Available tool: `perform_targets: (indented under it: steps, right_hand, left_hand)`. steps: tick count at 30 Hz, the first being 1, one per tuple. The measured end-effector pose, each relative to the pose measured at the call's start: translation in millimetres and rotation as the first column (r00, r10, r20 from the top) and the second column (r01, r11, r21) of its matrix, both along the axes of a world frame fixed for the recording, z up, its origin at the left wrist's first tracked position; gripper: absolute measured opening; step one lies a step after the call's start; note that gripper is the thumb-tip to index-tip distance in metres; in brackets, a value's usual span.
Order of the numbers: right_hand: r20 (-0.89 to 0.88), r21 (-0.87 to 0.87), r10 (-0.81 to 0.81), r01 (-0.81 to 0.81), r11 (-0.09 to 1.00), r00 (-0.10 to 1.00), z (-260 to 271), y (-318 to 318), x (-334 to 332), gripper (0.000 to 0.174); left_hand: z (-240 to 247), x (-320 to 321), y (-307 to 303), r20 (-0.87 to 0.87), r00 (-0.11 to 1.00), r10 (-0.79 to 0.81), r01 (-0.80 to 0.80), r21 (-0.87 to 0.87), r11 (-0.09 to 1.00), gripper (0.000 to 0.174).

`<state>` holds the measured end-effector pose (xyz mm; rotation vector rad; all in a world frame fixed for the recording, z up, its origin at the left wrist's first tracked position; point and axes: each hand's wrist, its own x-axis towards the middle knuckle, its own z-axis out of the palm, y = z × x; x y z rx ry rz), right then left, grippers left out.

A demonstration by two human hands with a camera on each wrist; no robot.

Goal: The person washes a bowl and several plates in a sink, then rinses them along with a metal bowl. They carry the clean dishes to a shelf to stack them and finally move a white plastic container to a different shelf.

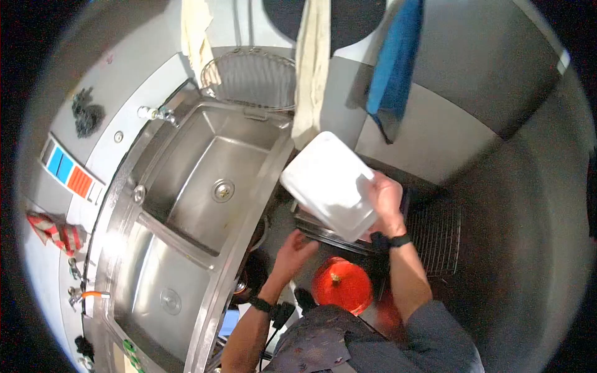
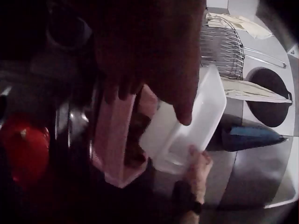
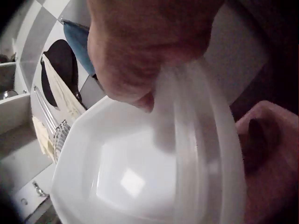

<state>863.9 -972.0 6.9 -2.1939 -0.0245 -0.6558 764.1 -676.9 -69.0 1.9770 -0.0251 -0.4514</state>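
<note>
A white plastic container (image 1: 326, 180) is tilted in the air, and my right hand (image 1: 388, 202) grips it by one side. The right wrist view shows the thumb over the rim of this container (image 3: 126, 163) and more than one rim edge side by side. My left hand (image 1: 292, 258) is apart from it, fingers loosely bent, holding nothing. In the left wrist view a pink container (image 2: 112, 135) with dark contents lies beyond the left hand (image 2: 149, 56), beside the white one (image 2: 198, 121). The white container mostly hides the pink one in the head view.
A steel double sink (image 1: 242, 161) with taps runs along the left. A red round object (image 1: 342, 285) stands close to my body. At the right is a wire rack (image 1: 435, 239). Cloths, one blue (image 1: 395, 62), and a wire basket (image 1: 249, 78) hang on the wall.
</note>
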Motion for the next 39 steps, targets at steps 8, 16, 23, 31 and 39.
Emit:
perform_targets:
  steps: [8,16,23,31,39]
  right_hand:
    - [-0.369,-0.126,-0.028,-0.02,0.992,0.929,-69.9,30.2,-66.9,0.034]
    - [-0.159,0.09,0.047,-0.033,0.995,0.986,-100.2,68.6,-85.2,0.035]
    - [-0.11,0.02,0.25,-0.25,0.968,0.962,-54.2,117.9,-73.0,0.022]
    - [0.126,0.0,0.504,-0.508,0.861,0.855,1.5,204.9,-53.0,0.039]
    - [0.106,-0.068,0.827,-0.826,0.559,0.551,73.3,349.6,-135.7,0.056]
  left_hand:
    - [7.6,0.0,-29.0,-0.117,0.951,0.286,-0.299,-0.583,0.755,0.067]
    - [17.7,-26.6,-0.8,0.22,0.883,0.415,-0.318,-0.371,0.872,0.068]
    - [36.0,-44.7,58.8,0.49,0.738,0.464,-0.49,-0.084,0.868,0.048]
    - [88.5,-81.9,120.7,0.628,0.463,0.626,-0.626,-0.268,0.732,0.022]
    - [144.7,-216.3,204.6,0.414,0.151,0.898,-0.799,-0.483,0.357,0.045]
